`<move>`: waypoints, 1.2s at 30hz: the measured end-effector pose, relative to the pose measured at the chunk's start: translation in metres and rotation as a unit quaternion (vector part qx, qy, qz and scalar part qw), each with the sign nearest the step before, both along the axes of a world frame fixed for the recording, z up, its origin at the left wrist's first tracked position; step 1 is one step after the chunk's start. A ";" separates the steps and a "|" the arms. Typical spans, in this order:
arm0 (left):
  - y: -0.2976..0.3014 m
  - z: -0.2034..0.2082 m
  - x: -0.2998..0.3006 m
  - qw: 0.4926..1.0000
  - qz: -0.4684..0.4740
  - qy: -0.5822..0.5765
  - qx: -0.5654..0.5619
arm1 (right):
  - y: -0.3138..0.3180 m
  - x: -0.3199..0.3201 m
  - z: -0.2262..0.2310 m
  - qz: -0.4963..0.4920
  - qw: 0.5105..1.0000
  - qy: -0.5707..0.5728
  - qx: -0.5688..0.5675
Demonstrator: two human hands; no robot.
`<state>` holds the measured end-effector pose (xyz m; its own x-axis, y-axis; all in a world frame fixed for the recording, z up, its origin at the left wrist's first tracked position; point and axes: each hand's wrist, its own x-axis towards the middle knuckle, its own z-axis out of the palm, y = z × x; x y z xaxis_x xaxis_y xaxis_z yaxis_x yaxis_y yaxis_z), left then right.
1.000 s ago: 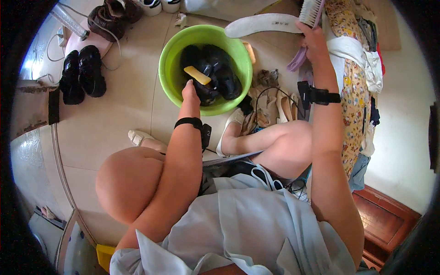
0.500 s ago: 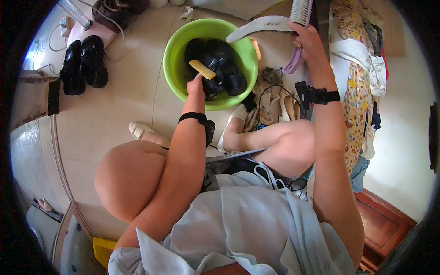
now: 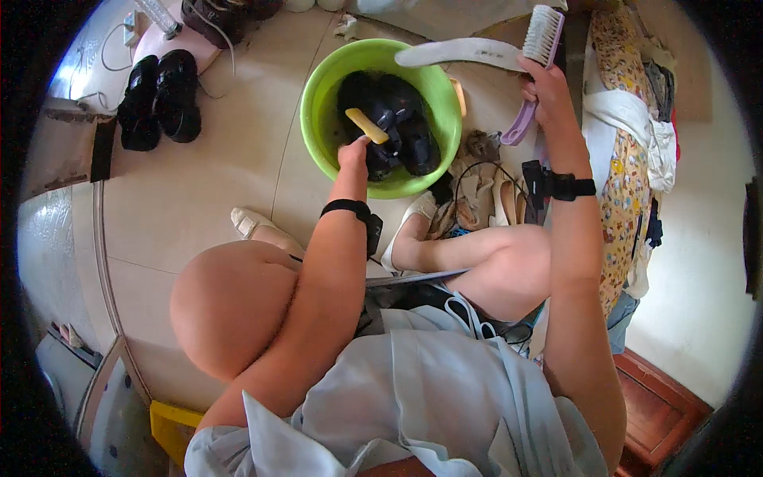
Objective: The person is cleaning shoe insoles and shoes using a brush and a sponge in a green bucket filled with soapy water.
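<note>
Pale floor tiles [image 3: 238, 159] spread under a seated person, seen from above in a cluttered room. At upper centre, the left hand [image 3: 354, 157] has its fingers clamped on a yellow bar [image 3: 366, 126], gripped near its lower right end and held over a green basin [image 3: 311, 119]. At upper right, the right hand [image 3: 548, 89] has its fingers closed around a lilac-handled brush [image 3: 544, 36], white bristles up, and the end of a curved white insole [image 3: 461, 53], which reaches left across the basin's upper right edge. Inside the basin lie dark shoes [image 3: 421, 147], partly hidden by the bar and left hand.

Just right of the basin, crumpled beige cloth [image 3: 477, 191], pale flat shoes [image 3: 503, 200] and a looping black cord [image 3: 497, 165] crowd the floor. Just below it is the person's right foot, in a cream shoe [image 3: 420, 208]. A bent knee [image 3: 234, 310] fills the left of centre, against the left forearm. At upper left stand black shoes [image 3: 176, 99], with brown shoes [image 3: 211, 22] above. Along the right, white cloth [image 3: 652, 151] lies over patterned fabric [image 3: 620, 215], beside a white wall [image 3: 699, 270].
</note>
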<state>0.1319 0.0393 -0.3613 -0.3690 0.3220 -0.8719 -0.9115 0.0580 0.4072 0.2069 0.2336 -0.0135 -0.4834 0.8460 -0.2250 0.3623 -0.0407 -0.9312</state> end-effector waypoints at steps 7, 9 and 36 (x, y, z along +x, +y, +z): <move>-0.018 -0.021 -0.019 0.958 -0.184 0.197 -0.096 | -0.011 -0.024 -0.014 0.006 1.000 -0.021 -0.017; -0.004 0.025 0.001 0.939 -0.216 0.241 -0.118 | 0.001 -0.002 -0.016 0.001 0.999 -0.033 -0.022; -0.020 0.079 -0.043 0.911 -0.164 0.363 -0.110 | -0.034 -0.045 -0.158 0.337 0.800 -0.345 0.357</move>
